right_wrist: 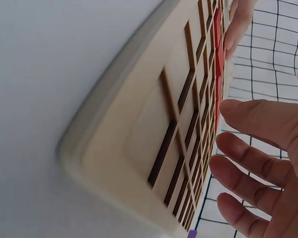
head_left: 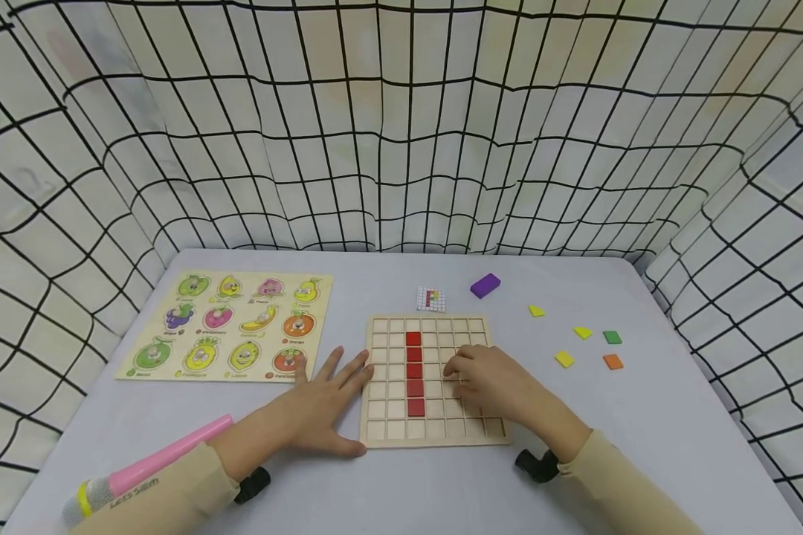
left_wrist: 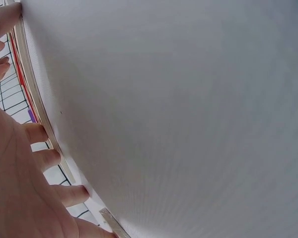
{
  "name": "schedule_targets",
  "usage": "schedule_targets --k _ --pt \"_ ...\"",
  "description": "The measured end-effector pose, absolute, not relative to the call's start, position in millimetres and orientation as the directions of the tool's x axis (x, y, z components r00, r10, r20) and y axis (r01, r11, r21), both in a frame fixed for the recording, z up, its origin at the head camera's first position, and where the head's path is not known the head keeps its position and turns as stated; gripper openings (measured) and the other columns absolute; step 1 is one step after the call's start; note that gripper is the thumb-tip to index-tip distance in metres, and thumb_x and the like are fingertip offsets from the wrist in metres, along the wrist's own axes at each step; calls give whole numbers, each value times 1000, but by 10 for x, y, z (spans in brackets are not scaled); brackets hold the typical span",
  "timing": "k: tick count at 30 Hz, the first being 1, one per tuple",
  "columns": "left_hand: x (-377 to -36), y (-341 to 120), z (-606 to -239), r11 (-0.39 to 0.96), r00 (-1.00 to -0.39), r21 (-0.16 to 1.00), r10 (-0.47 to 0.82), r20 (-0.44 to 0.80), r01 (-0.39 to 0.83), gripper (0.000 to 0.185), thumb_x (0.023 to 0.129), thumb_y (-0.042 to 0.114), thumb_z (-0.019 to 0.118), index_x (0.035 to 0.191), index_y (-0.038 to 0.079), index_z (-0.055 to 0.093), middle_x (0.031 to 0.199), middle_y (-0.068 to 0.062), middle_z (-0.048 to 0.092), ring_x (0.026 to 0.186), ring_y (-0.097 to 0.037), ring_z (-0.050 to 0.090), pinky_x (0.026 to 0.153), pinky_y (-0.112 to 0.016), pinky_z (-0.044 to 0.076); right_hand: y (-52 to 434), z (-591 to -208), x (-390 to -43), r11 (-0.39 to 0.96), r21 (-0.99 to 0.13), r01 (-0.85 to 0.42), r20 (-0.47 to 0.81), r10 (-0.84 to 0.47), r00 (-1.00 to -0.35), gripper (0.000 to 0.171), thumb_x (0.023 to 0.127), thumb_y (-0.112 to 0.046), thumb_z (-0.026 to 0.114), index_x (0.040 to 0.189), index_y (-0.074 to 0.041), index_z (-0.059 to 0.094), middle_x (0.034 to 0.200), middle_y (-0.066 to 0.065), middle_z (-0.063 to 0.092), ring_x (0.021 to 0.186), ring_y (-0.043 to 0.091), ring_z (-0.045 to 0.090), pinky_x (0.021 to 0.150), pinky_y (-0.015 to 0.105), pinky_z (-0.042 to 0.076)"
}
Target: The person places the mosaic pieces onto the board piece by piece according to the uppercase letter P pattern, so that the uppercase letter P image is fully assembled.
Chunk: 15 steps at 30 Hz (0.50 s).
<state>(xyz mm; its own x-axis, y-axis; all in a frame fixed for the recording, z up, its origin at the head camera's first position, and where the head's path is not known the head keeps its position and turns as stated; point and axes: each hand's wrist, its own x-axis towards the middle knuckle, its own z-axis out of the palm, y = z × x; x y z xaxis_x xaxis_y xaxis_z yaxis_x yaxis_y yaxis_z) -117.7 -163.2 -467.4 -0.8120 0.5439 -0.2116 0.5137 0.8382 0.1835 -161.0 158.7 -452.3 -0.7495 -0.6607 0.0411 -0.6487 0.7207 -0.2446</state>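
Observation:
A pale wooden grid board (head_left: 435, 433) lies flat, with several red square tiles (head_left: 415, 388) forming a column in its cells. My left hand (head_left: 317, 412) is spread on the white table, its fingertips and thumb against the board's left edge. In the left wrist view the same fingers (left_wrist: 69, 195) are extended and spread along that edge. My right hand (head_left: 491, 379) is over the right part of the board. Its fingers (right_wrist: 248, 191) are loosely bent, with no tile visible between them in the right wrist view; whether they touch the board I cannot tell.
Beyond the board lie a small pattern card (head_left: 431, 299) and a purple block (head_left: 485, 285). To the right are three yellow tiles (head_left: 564, 359), a green tile (head_left: 612, 337) and an orange tile (head_left: 613, 362). A fruit puzzle board (head_left: 227, 327) and a pink tube (head_left: 167, 453) lie left.

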Motion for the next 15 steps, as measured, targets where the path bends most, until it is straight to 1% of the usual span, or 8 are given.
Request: schedule_targets --k 4,8,12,15 --pt "-1195 -1626 -4669 838 -812 175 544 -210 517 118 74 79 70 164 15 29 175 -6 16 157 -49 12 100 -93 8 1719 -4520 -1635 726 -237 -645 46 -655 -754 21 89 -18 81 108 -17 75 104 -3 70 88 13 64 82 34 55" --pt "-1200 -1627 -4653 841 -813 174 541 -217 513 118 74 79 70 164 14 29 174 -7 16 157 -50 12 100 -93 9 1832 -4528 -1653 743 -231 -628 38 -638 -769 20 89 -18 82 107 -17 75 102 -5 69 86 11 61 81 33 55" --pt "-1200 -1618 -4635 841 -811 177 541 -225 512 118 74 79 70 164 15 28 174 -7 16 157 -50 12 100 -93 9 1937 -4549 -1670 774 -213 -596 22 -606 -795 14 90 -17 79 104 -18 76 100 -5 68 84 10 58 79 32 54" --pt "-1199 -1616 -4636 839 -808 179 544 -227 514 118 75 79 70 165 15 28 175 -6 15 157 -49 12 100 -93 8 2012 -4571 -1681 800 -193 -568 2 -579 -816 12 92 -19 77 104 -18 76 102 -4 69 86 10 59 80 32 54"
